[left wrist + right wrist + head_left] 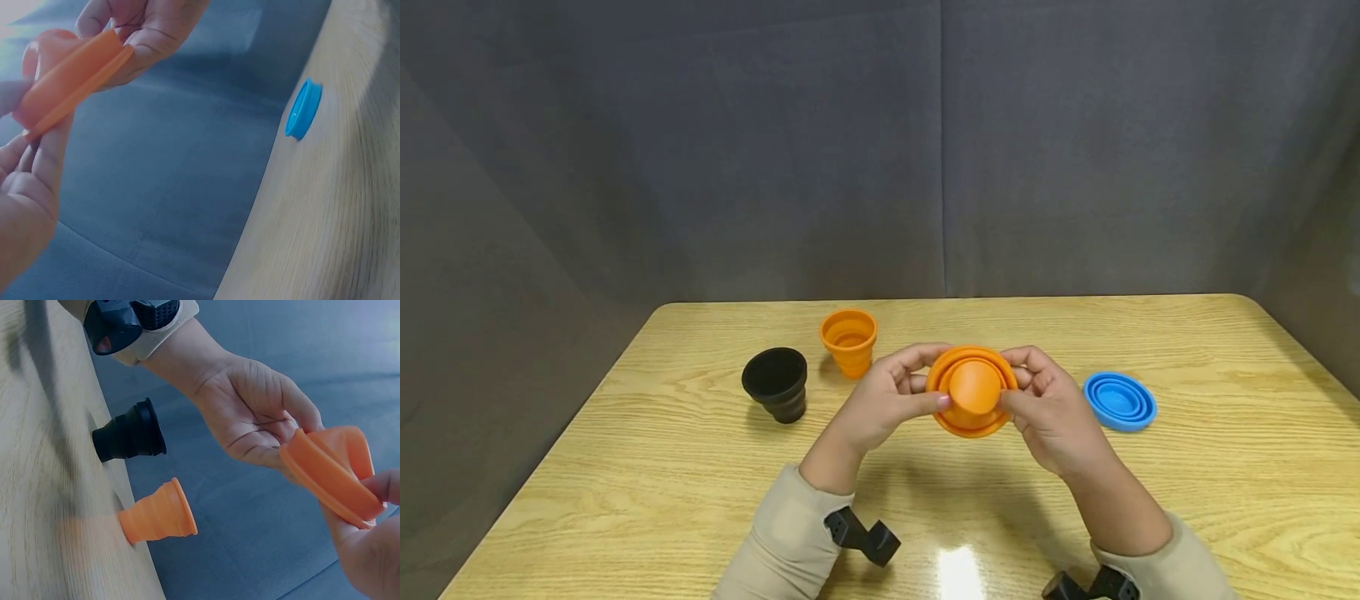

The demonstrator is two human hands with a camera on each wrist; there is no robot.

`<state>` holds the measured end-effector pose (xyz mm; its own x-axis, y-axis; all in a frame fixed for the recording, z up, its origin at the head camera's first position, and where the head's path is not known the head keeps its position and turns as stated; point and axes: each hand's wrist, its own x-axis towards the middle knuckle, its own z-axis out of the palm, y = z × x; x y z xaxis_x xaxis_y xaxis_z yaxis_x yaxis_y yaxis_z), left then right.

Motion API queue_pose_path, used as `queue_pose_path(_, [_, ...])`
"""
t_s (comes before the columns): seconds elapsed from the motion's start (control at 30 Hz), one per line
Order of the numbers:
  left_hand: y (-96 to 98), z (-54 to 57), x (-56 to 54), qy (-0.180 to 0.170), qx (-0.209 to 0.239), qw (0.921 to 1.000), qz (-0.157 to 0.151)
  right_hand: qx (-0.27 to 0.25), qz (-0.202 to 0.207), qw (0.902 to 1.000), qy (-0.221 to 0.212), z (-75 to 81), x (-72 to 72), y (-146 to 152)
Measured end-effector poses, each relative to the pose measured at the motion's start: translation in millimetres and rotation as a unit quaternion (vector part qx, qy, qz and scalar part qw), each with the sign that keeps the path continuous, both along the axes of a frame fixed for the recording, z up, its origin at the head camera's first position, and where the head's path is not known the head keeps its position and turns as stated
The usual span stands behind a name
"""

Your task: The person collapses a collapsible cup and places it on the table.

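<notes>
Above the table, both hands hold an orange collapsible cup (975,387) with its base turned toward the head camera. It is partly folded, with its base part bulging out of the wide rim. My left hand (883,402) grips its left side, thumb on the base part and fingers behind the rim. On the opposite side, my right hand (1051,417) pinches it with the thumb against the base. The right wrist view shows the held cup (331,472) from the side, its wall bent inward near a thumb.
A black collapsible cup (775,379) and another orange one (852,354) stand extended, upright, at the left of the wooden table (625,467). To the right lies a blue collapsible cup (1120,402), folded flat. A grey curtain (805,167) hangs behind the table.
</notes>
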<state>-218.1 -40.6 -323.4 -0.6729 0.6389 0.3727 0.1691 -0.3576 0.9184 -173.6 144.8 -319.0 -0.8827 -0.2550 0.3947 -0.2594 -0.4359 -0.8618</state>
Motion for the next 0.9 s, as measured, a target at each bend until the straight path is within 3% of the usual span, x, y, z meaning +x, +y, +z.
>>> queue_pose_path(0.13, [3.1, 3.6, 2.1, -0.002, -0.022, 0.9986, 0.049, 0.004, -0.024, 0.9997, 0.006, -0.4, 0.2, -2])
queue_pose_path(0.3, [8.7, 10.8, 3.1, -0.001, -0.065, 0.9909, 0.118, 0.019, -0.080, 0.9965, 0.012, 2.2, 1.1, -5])
queue_pose_path(0.5, [9.0, 14.3, 1.5, 0.003, -0.081, 0.9860, 0.146, 0.031, -0.118, 0.9925, 0.004, 3.1, 1.4, -8])
queue_pose_path(0.67, [7.4, 14.0, -0.5, -0.001, -0.066, 0.9895, 0.129, 0.067, -0.118, 0.9907, 0.002, 3.5, 1.1, -3])
queue_pose_path(0.9, [-0.4, 14.3, -1.3, -0.007, -0.048, 0.9966, 0.066, 0.070, -0.055, 0.9960, -0.002, 4.6, 2.6, 6])
